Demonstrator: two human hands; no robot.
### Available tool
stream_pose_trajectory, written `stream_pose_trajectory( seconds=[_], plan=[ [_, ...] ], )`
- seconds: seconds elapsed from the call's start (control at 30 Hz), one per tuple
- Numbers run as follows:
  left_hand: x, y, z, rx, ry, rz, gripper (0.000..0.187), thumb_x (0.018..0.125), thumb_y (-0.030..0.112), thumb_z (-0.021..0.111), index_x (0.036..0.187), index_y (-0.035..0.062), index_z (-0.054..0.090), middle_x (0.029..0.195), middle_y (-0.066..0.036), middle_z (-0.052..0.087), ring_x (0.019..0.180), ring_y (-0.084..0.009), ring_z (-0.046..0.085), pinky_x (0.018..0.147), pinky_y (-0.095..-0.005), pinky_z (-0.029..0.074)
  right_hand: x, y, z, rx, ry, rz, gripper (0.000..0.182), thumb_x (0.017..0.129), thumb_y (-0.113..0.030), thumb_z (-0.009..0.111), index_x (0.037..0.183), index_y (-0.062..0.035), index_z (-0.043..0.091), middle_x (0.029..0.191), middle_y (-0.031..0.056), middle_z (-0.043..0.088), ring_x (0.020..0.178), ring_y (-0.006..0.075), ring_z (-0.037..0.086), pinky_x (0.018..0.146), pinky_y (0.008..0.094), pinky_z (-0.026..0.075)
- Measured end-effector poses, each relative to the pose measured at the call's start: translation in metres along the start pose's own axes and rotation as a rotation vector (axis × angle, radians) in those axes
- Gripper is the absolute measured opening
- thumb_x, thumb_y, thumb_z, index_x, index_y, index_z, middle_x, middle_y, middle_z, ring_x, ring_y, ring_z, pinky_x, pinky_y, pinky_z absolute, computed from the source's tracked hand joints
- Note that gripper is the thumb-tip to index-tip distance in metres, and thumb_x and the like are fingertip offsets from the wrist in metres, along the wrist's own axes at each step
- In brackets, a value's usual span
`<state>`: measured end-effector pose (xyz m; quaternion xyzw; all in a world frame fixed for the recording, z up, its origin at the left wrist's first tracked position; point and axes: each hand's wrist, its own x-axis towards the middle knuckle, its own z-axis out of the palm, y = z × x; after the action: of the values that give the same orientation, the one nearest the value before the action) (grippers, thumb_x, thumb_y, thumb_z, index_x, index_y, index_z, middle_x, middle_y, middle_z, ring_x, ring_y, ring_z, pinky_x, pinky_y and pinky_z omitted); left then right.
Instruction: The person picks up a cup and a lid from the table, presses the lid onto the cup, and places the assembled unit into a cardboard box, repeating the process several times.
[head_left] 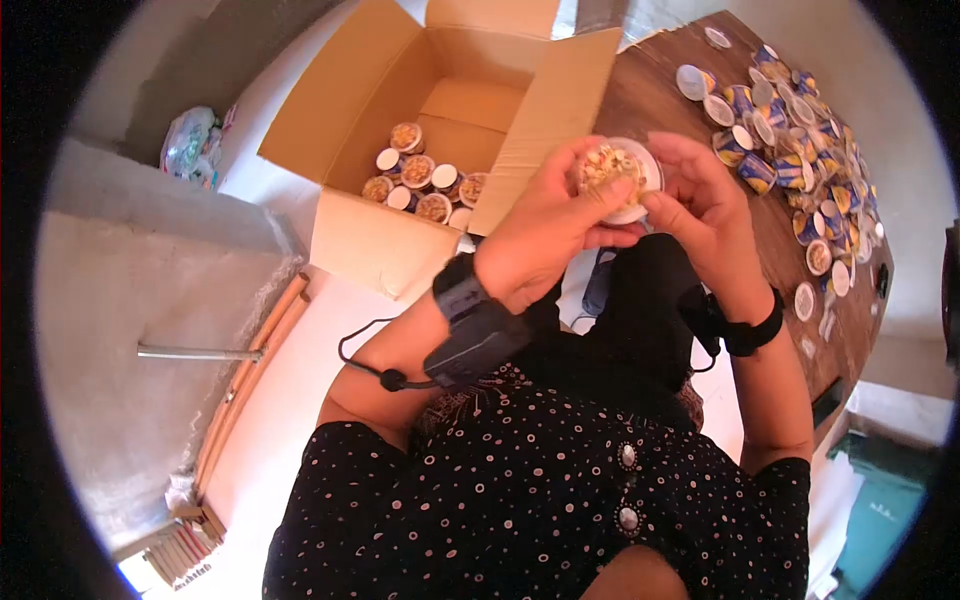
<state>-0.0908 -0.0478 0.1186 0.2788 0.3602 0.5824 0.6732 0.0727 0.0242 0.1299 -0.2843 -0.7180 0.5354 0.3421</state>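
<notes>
A small cup filled with a light-brown, popcorn-like snack is held in front of me above my lap. A clear round lid appears to cover its top. My left hand wraps round the cup from the left, its thumb lying over the top. From the other side my right hand grips the rim, with thumb and fingers curled at its edge. Beyond my left hand, several similar cups stand inside an opened cardboard box, some with snack showing and some with white tops.
On the right, a brown wooden table bears a large heap of blue-and-yellow cups and clear lids. A grey concrete block stands left, a metal rod jutting out. Below right is a green bin. A plastic bag lies far left.
</notes>
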Motion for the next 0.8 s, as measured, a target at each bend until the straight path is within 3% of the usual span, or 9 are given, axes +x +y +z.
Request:
stream_pose_trajectory(
  seconds=[0.07,0.23,0.4,0.53,0.6,0.67,0.7,0.73,0.8],
  plan=[
    [-0.009,0.015,-0.014,-0.005,0.023,0.156,0.046,0.09,0.019,0.057,0.129,0.006,0.035,0.118,-0.011,0.052,0.104,-0.0225,0.057,0.083,-0.0368,0.054,0.018,-0.009,0.013,-0.172,-0.062,-0.098,0.04,0.082,-0.015,0.066,0.117,-0.0022,0.052,0.089,0.003,0.06,0.07,0.0067,0.053,0.061,0.0209,0.043],
    [-0.015,0.053,-0.067,0.366,0.154,0.398,0.049,0.088,0.017,0.059,0.13,0.0056,0.034,0.119,-0.01,0.051,0.104,-0.0211,0.056,0.085,-0.0355,0.054,0.075,-0.018,0.053,0.067,-0.311,0.184,0.065,0.081,-0.048,0.062,0.124,-0.0016,0.048,0.108,0.009,0.057,0.089,0.0137,0.054,0.074,0.027,0.046],
    [-0.025,0.082,-0.106,0.512,0.244,0.415,0.053,0.088,0.019,0.061,0.13,0.0036,0.034,0.119,-0.01,0.05,0.102,-0.0207,0.057,0.083,-0.0331,0.054,0.122,-0.029,0.095,0.072,-0.492,0.216,0.064,0.08,-0.048,0.064,0.123,-0.0029,0.048,0.103,0.0078,0.056,0.089,0.0131,0.053,0.074,0.0283,0.046],
    [-0.029,0.103,-0.141,0.414,0.314,0.362,0.046,0.089,0.02,0.059,0.126,0.0011,0.039,0.113,-0.012,0.056,0.096,-0.0206,0.061,0.078,-0.0306,0.055,0.162,-0.013,0.122,0.102,-0.594,0.267,0.064,0.078,-0.048,0.066,0.119,-0.0019,0.05,0.099,0.0066,0.055,0.088,0.0119,0.051,0.072,0.0279,0.045],
    [-0.031,0.118,-0.163,0.195,0.183,0.294,0.042,0.093,0.026,0.051,0.125,0.0004,0.041,0.113,-0.014,0.056,0.096,-0.0231,0.062,0.079,-0.0315,0.055,0.183,-0.006,0.129,0.139,-0.663,0.275,0.067,0.076,-0.044,0.07,0.121,0.0007,0.048,0.106,0.0086,0.055,0.095,0.0152,0.052,0.079,0.029,0.045],
    [-0.034,0.128,-0.184,0.137,0.155,0.263,0.044,0.096,0.033,0.044,0.124,-0.0004,0.043,0.113,-0.017,0.057,0.094,-0.0251,0.063,0.078,-0.0306,0.056,0.201,0.004,0.14,-0.08,-0.795,-0.207,0.058,0.084,-0.039,0.064,0.126,-0.0038,0.045,0.116,0.0065,0.054,0.098,0.0116,0.054,0.086,0.0262,0.044],
    [-0.033,0.133,-0.194,0.039,0.139,0.221,0.045,0.096,0.035,0.042,0.124,-0.0004,0.043,0.112,-0.018,0.057,0.092,-0.0256,0.064,0.078,-0.0302,0.056,0.21,0.008,0.15,-0.142,-0.757,-0.307,0.075,0.072,-0.025,0.076,0.131,0.001,0.038,0.127,0.0172,0.048,0.12,0.0262,0.045,0.099,0.0304,0.038],
    [-0.033,0.137,-0.203,-0.059,0.122,0.178,0.046,0.096,0.036,0.041,0.124,-0.0004,0.043,0.111,-0.019,0.057,0.091,-0.026,0.064,0.077,-0.0297,0.056,0.212,0.012,0.154,-0.143,-0.761,-0.3,0.075,0.072,-0.025,0.076,0.131,0.001,0.038,0.127,0.0172,0.048,0.12,0.0262,0.045,0.099,0.0304,0.038],
    [-0.03,0.143,-0.219,-0.089,0.101,0.146,0.046,0.096,0.038,0.04,0.123,0.0002,0.044,0.107,-0.019,0.059,0.086,-0.025,0.066,0.073,-0.0291,0.057,0.214,0.015,0.163,-0.39,-0.615,-0.734,0.075,0.069,-0.013,0.075,0.133,-0.0059,0.037,0.128,0.0206,0.046,0.121,0.0302,0.045,0.1,0.033,0.038]
  ],
)
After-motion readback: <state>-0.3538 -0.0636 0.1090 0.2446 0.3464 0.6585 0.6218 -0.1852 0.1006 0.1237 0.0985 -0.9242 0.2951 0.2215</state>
